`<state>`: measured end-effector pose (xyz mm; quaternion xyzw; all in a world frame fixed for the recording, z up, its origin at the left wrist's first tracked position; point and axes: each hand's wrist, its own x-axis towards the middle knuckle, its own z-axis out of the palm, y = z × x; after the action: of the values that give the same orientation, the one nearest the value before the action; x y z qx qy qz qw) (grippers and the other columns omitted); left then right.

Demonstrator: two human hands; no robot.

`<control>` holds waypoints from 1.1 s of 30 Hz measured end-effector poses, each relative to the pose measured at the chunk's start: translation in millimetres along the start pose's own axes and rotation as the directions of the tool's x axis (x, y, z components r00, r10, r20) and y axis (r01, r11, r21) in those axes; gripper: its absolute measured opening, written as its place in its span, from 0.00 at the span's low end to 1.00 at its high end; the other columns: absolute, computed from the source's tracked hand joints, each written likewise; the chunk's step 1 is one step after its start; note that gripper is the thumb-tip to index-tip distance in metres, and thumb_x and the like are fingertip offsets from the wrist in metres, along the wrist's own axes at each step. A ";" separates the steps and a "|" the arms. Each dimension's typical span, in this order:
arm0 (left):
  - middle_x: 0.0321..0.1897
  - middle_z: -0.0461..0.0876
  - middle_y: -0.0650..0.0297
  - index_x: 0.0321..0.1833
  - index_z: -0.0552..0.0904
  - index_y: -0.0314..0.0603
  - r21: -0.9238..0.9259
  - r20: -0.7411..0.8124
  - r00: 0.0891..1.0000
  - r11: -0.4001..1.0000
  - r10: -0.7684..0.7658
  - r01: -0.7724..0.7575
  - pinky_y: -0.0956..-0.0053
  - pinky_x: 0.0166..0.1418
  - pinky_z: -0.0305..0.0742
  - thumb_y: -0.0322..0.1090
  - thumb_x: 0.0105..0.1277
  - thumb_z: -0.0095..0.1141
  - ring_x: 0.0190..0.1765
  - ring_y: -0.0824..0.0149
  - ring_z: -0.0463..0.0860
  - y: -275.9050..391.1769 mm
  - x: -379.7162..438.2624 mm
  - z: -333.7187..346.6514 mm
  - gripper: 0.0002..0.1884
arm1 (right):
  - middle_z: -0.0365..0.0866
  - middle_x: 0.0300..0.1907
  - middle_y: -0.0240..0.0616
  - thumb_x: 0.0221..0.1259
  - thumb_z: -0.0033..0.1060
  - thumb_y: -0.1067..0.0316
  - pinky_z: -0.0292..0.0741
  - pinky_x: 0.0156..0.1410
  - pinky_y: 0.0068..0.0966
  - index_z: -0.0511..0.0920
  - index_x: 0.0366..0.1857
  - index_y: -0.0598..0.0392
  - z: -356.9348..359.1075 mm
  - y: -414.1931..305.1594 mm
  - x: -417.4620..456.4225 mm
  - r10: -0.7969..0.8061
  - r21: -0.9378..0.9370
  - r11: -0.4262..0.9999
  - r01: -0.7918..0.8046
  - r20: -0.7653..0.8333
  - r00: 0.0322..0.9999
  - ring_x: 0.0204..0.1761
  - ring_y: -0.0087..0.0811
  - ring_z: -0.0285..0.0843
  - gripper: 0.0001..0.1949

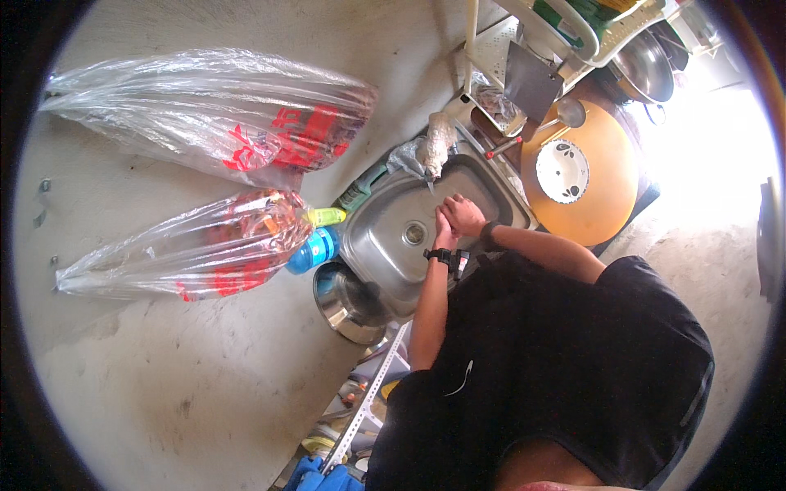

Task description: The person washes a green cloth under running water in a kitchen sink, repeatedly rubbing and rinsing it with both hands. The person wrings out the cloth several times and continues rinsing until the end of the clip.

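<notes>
My left hand and my right hand are clasped together over a stainless steel sink. The right one lies over the left, its fingers curled around it, and the left fingers are partly hidden. No object shows between them. A black band with a small device is on my left wrist, and a dark band is on my right. Just beyond the hands, a tap wrapped in pale material has what looks like a thin stream of water at its mouth. The sink drain lies left of my hands.
Two filled clear plastic bags hang at the left. Near the sink are a blue bottle, a green brush-like tool and a steel basin. An orange round board carries a patterned bowl; a rack stands behind.
</notes>
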<state>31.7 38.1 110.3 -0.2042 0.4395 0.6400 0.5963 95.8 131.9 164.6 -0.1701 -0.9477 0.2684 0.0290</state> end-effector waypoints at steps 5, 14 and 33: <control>0.18 0.74 0.65 0.33 0.75 0.43 0.058 -0.230 0.973 0.998 0.026 -0.013 0.75 0.18 0.64 0.65 0.66 0.38 0.18 0.69 0.73 8.3 20.7 22.3 0.28 | 0.76 0.35 0.48 0.52 0.54 0.62 0.77 0.39 0.42 0.74 0.37 0.55 18.3 -1.7 13.3 0.233 0.050 0.971 -0.235 0.038 0.972 0.40 0.51 0.77 0.11; 0.28 0.79 0.61 0.42 0.75 0.43 0.466 -0.364 0.931 0.861 -0.023 0.203 0.75 0.19 0.71 0.62 0.65 0.47 0.23 0.68 0.79 30.7 24.8 -2.5 0.25 | 0.80 0.33 0.52 0.63 0.43 0.50 0.75 0.43 0.46 0.76 0.34 0.56 66.7 42.7 39.3 0.641 0.435 0.630 -0.643 0.176 0.747 0.38 0.56 0.78 0.19; 0.15 0.69 0.67 0.34 0.73 0.44 0.204 -0.234 0.972 0.976 -0.022 0.071 0.77 0.11 0.56 0.59 0.66 0.47 0.11 0.72 0.64 18.9 35.2 -9.9 0.23 | 0.81 0.33 0.48 0.57 0.50 0.59 0.78 0.36 0.41 0.77 0.35 0.55 70.8 55.4 30.9 0.099 0.065 0.993 -0.100 0.010 0.995 0.36 0.48 0.80 0.11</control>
<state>4.0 52.6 83.4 -0.2229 0.5662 0.5476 0.5744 73.3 151.3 74.3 -0.2152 -0.9288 0.3010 0.0180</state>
